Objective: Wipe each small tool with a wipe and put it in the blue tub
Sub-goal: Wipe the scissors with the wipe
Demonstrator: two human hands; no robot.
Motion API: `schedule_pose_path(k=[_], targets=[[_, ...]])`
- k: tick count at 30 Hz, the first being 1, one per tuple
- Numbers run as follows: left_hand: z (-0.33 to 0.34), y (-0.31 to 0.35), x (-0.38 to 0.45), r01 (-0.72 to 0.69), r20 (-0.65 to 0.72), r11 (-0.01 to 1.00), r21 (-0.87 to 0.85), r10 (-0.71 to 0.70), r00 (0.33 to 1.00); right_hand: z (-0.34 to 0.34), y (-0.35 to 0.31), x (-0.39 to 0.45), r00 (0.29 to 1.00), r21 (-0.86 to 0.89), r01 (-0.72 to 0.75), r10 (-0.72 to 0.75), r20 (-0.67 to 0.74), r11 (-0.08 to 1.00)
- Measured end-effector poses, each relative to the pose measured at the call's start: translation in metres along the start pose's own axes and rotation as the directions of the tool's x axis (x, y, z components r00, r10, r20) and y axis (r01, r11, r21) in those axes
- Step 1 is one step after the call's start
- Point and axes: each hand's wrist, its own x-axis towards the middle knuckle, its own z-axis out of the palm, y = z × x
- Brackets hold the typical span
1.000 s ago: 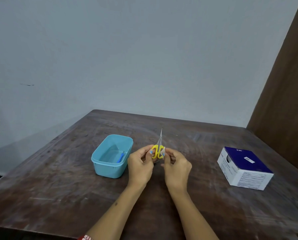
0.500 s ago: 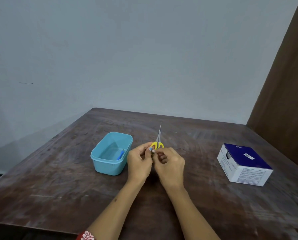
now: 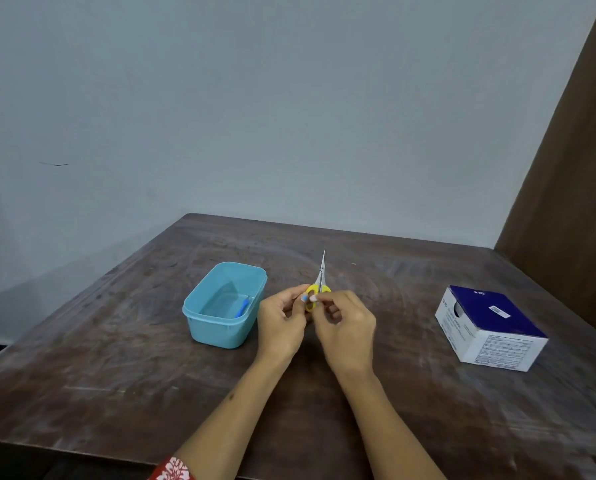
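**Scissors held upright at the handles, tub waiting to the left**

Both hands meet over the middle of the dark, scuffed wooden table [image 3: 123, 368]. The left hand [image 3: 282, 323] has its fingers curled round the yellow handle loops of a small pair of steel-bladed scissors [image 3: 319, 287], thumb and fingertip pinched on the near loop. The right hand [image 3: 346, 327] is closed in from the other side, fingertips pressed to the same loops; a small pale scrap shows between the fingertips and may be the wipe, but it is too small to be sure. The blades stand closed and nearly upright, tip pointing away from the person.

To do this step well, I would judge that the left hand should keep a firm hold low on the handles while the right runs the wipe over each loop and then up the blades from pivot to tip, stroking away from the fingers and keeping the blades shut so no edge is exposed.

Just left of the hands, apart from them, sits the light blue rectangular plastic tub [image 3: 220, 336], with one slim blue-handled tool [image 3: 242, 306] already lying inside along its right wall. Well to the right rests a white cardboard box with a dark blue top [image 3: 490, 327].
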Motion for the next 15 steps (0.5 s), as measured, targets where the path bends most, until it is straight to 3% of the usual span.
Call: schedule_pose_path(k=[15], targets=[[0.0012, 0.0013, 0.0001, 0.101, 0.095, 0.995, -0.004, -0.100, 0.990, -0.0001, 0.0018, 0.0011, 0.989, -0.155, -0.034, 0.011, -0.144, 0.987]])
